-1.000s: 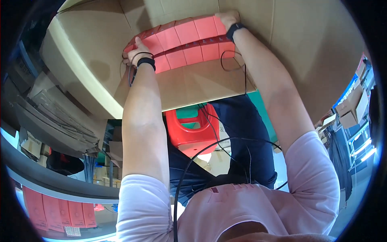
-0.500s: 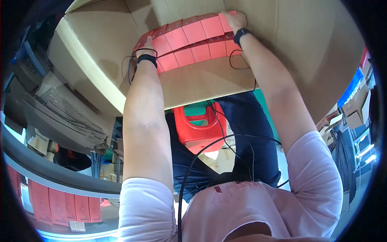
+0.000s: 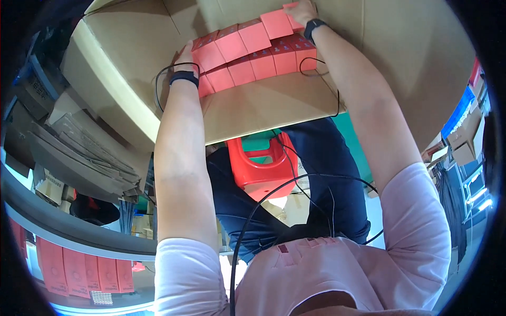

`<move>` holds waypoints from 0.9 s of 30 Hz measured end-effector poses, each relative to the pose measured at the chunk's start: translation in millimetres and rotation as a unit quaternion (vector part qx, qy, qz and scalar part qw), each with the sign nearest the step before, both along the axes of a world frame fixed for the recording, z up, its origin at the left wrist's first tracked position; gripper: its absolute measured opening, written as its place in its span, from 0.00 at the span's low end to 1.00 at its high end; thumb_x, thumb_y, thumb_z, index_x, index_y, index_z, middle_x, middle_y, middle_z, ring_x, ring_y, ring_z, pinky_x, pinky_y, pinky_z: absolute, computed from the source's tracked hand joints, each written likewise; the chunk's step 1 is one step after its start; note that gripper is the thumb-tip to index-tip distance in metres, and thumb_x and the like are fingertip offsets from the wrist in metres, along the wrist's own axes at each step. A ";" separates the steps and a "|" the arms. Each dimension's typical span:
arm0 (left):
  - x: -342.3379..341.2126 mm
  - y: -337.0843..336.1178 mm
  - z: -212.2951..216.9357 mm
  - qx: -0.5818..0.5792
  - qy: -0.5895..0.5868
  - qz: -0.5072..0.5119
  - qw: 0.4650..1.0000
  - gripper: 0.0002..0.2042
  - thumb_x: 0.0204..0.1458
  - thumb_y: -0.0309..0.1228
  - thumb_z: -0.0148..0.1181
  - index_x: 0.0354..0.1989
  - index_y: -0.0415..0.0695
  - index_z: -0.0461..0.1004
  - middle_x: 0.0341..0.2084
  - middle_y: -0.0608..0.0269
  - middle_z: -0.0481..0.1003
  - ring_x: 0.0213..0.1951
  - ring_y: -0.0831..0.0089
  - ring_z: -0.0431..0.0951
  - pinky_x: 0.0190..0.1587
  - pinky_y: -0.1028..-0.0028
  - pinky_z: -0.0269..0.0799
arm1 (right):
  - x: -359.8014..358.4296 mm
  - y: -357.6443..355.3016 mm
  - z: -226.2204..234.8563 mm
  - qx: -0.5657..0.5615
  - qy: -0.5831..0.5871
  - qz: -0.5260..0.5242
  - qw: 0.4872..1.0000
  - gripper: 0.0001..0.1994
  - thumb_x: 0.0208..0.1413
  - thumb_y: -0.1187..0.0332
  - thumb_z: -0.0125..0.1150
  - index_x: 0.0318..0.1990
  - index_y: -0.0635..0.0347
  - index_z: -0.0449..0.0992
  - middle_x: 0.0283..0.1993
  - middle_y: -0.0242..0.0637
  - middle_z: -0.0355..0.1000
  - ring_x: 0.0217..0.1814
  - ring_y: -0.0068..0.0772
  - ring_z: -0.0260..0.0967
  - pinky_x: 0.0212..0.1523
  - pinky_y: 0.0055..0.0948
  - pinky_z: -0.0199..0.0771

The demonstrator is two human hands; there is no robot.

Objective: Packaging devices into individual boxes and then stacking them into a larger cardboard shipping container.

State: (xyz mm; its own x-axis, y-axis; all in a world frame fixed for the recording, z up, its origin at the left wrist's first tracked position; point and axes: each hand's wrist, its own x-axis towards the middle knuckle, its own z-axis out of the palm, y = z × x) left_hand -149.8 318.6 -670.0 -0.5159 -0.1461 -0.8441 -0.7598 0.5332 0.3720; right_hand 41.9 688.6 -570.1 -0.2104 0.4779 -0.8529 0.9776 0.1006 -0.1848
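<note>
Inside a large open cardboard carton, small red boxes stand in two rows, an upper row lying over a lower row. My right hand is closed on the red box at the right end of the upper row. That box and its neighbour sit farther back than the others, out of line with them. My left hand is at the row's left end, against the boxes; most of its fingers are hidden. Dark bands circle both wrists, and thin black cables loop beside them.
A red plastic stool stands beneath the carton's near edge, between my legs. Flattened cardboard sheets are stacked at the left. Larger red boxes line up at the lower left. A black cable crosses in front of me.
My right hand has moved away from me with the right-end boxes, which now stand out of line with the upper row. My left hand has shifted slightly left and nearer.
</note>
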 end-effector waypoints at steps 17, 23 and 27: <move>59.3 82.9 89.3 0.100 0.173 0.281 0.939 0.26 0.58 0.40 0.65 0.57 0.31 0.70 0.50 0.51 0.77 0.45 0.62 0.78 0.49 0.65 0.74 | 32.9 -45.5 33.6 0.287 -0.086 0.481 0.824 0.41 0.52 0.56 0.62 0.73 0.60 0.56 0.69 0.59 0.59 0.74 0.61 0.52 0.72 0.63 0.44; 46.1 102.7 103.3 0.041 0.064 0.271 0.960 0.24 0.58 0.41 0.64 0.55 0.36 0.71 0.47 0.57 0.76 0.42 0.65 0.76 0.45 0.66 0.72 | 40.3 -58.7 30.2 0.065 -0.009 0.559 0.827 0.59 0.38 0.51 0.80 0.75 0.58 0.47 0.67 0.55 0.62 0.71 0.57 0.57 0.72 0.62 0.51; 34.0 104.9 124.1 0.026 -0.065 0.256 0.964 0.16 0.57 0.44 0.63 0.49 0.50 0.76 0.38 0.71 0.78 0.37 0.72 0.76 0.39 0.71 0.70 | 36.8 -46.9 23.3 0.056 0.017 0.527 0.848 0.55 0.37 0.54 0.81 0.72 0.61 0.53 0.63 0.52 0.66 0.65 0.51 0.64 0.68 0.58 0.60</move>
State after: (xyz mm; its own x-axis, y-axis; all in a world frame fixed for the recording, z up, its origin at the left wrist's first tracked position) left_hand -115.8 423.6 -545.9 -0.2762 -0.3099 -0.9098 -0.9606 0.0593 0.2714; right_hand 78.8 641.6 -546.8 -0.5935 0.0865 -0.8002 0.3282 0.9338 -0.1425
